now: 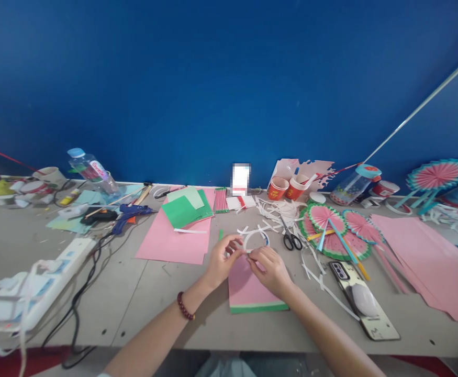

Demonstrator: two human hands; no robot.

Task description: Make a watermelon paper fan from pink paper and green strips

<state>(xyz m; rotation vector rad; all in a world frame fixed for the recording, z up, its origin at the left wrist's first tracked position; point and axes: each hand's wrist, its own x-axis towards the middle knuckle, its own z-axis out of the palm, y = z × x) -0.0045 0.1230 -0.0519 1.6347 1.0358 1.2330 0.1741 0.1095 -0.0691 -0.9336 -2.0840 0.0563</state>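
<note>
My left hand (221, 262) and my right hand (271, 268) meet at the fingertips over a pink sheet with a green edge (252, 293). Both are closed in a pinch; whatever lies between the fingers is too small to make out. Just beyond them is a white ring with a blue inside (267, 239), which looks like a tape roll, partly covered by my fingers. Black-handled scissors (292, 241) lie to the right of it, beside a heap of white paper strips (278, 209).
Green sheets (185, 209) rest on large pink paper (169, 243) at left. Rightward are pink-and-green paper fans (328, 230), a phone (378, 319) with a white mouse (364, 300) on it, and red cups (278, 189). A glue gun (129, 217) and power strip (56, 280) sit far left.
</note>
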